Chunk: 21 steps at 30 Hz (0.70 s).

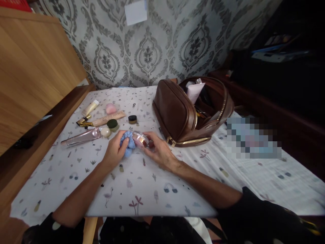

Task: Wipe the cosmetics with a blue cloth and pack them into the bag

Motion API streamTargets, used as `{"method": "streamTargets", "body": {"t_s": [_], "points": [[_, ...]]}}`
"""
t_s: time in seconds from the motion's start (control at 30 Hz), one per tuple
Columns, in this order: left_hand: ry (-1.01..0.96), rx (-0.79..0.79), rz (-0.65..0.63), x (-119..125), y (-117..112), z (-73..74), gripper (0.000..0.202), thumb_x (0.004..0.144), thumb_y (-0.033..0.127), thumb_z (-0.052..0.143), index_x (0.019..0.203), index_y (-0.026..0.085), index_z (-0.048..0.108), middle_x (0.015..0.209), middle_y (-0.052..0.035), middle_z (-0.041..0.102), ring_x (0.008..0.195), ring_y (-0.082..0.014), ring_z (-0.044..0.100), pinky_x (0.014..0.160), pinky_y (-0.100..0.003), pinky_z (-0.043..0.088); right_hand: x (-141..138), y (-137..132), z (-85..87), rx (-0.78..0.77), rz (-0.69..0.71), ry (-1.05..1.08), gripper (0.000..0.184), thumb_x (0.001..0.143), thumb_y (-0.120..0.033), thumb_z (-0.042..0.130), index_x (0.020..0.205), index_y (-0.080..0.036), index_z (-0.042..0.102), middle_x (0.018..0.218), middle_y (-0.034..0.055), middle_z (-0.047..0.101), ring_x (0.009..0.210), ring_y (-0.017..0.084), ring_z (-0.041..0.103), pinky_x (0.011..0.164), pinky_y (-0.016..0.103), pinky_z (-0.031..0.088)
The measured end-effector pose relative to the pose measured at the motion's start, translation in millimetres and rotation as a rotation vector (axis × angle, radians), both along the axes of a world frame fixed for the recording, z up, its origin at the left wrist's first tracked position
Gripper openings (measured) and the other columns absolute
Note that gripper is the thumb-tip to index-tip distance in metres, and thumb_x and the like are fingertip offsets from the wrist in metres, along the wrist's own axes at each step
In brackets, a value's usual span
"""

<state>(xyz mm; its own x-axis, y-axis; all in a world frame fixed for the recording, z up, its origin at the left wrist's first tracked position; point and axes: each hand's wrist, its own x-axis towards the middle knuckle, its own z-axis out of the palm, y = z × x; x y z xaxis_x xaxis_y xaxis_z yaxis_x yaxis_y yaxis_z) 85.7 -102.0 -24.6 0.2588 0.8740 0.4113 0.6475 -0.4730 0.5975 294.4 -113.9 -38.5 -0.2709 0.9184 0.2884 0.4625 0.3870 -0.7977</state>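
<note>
Between my hands, above the patterned cloth, is a round clear-and-pink cosmetic jar (140,139) with a shiny band. My right hand (158,149) grips the jar from its right side. Bunched in my left hand (116,149) is a blue cloth (128,144), pressed against the jar's left side. Just beyond my left hand stand a dark green-lidded jar (112,125), a small cream-coloured jar (105,132) and a small black-lidded jar (132,119). A pinkish tube (82,137) lies to the left of that hand.
An open brown cosmetic bag (175,113) stands at the right back, a pale pink tube (195,92) poking out. A beige tube (109,118), a pink sponge (111,108) and a white-capped tube (90,107) lie at left. A blurred-out item (254,138) lies right. Wooden panel (35,61) borders the left.
</note>
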Motion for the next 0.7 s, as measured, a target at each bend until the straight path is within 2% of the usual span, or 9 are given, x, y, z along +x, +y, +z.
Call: {"method": "streamTargets", "body": {"t_s": [0.07, 0.13, 0.23, 0.37, 0.5, 0.6, 0.7], "points": [[0.0, -0.043, -0.003, -0.7, 0.4, 0.3, 0.022, 0.098, 0.035, 0.044, 0.105, 0.019, 0.058, 0.08, -0.0004, 0.062, 0.071, -0.016, 0.058, 0.069, -0.029, 0.047, 1.0, 0.6, -1.4, 0.008, 0.009, 0.001, 0.051, 0.087, -0.035, 0.063, 0.134, -0.018, 0.049, 0.099, 0.0072, 0.066, 0.075, 0.017, 0.059, 0.072, 0.032, 0.049], [-0.003, -0.062, -0.023, -0.1, -0.2, 1.1, 0.022, 0.097, 0.035, 0.045, 0.105, 0.019, 0.057, 0.079, 0.0002, 0.062, 0.069, -0.0156, 0.058, 0.067, -0.029, 0.046, 1.7, 0.8, -1.7, 0.026, 0.021, 0.004, 0.053, 0.088, -0.038, 0.064, 0.135, -0.019, 0.049, 0.105, 0.0095, 0.067, 0.083, 0.02, 0.062, 0.076, 0.034, 0.05], [0.013, -0.09, -0.07, 1.6, -2.3, 2.6, 0.021, 0.096, 0.034, 0.046, 0.107, 0.019, 0.057, 0.08, 0.0003, 0.064, 0.069, -0.0153, 0.058, 0.067, -0.028, 0.046, 1.5, 0.2, -0.9, 0.067, 0.032, 0.015, 0.042, 0.091, -0.039, 0.062, 0.127, -0.02, 0.056, 0.112, 0.0109, 0.067, 0.095, 0.023, 0.063, 0.082, 0.037, 0.05], [0.019, -0.107, -0.093, 2.2, -4.1, 3.2, 0.024, 0.095, 0.033, 0.048, 0.112, 0.02, 0.057, 0.086, -0.0007, 0.067, 0.074, -0.0164, 0.061, 0.07, -0.028, 0.047, 1.2, 0.3, 0.2, 0.065, 0.015, 0.054, 0.032, 0.092, -0.039, 0.061, 0.117, -0.02, 0.063, 0.104, 0.009, 0.069, 0.093, 0.023, 0.062, 0.083, 0.036, 0.049], [-0.062, -0.163, -0.109, 1.9, -4.0, 2.1, 0.029, 0.095, 0.036, 0.048, 0.118, 0.02, 0.056, 0.098, -0.0028, 0.068, 0.086, -0.0183, 0.062, 0.078, -0.029, 0.048, 1.9, 4.7, 0.2, -0.017, 0.053, 0.301, 0.038, 0.088, -0.047, 0.063, 0.112, -0.018, 0.063, 0.1, 0.0072, 0.068, 0.09, 0.02, 0.063, 0.081, 0.034, 0.051], [-0.145, -0.257, -0.133, 3.5, -4.3, 0.8, 0.032, 0.096, 0.039, 0.048, 0.121, 0.02, 0.055, 0.099, -0.0026, 0.067, 0.088, -0.0184, 0.062, 0.078, -0.029, 0.049, 1.0, 8.2, -0.1, -0.117, 0.099, 0.555, 0.042, 0.085, -0.052, 0.066, 0.111, -0.019, 0.059, 0.108, 0.0079, 0.068, 0.098, 0.021, 0.064, 0.089, 0.036, 0.051], [-0.235, -0.329, -0.155, 6.3, -4.4, 0.1, 0.035, 0.095, 0.039, 0.051, 0.123, 0.02, 0.054, 0.1, -0.003, 0.068, 0.091, -0.0191, 0.063, 0.08, -0.029, 0.05, -0.9, 9.3, 0.1, -0.22, 0.151, 0.691, 0.047, 0.08, -0.055, 0.072, 0.108, -0.02, 0.056, 0.112, 0.0077, 0.067, 0.103, 0.02, 0.063, 0.094, 0.036, 0.051]]}}
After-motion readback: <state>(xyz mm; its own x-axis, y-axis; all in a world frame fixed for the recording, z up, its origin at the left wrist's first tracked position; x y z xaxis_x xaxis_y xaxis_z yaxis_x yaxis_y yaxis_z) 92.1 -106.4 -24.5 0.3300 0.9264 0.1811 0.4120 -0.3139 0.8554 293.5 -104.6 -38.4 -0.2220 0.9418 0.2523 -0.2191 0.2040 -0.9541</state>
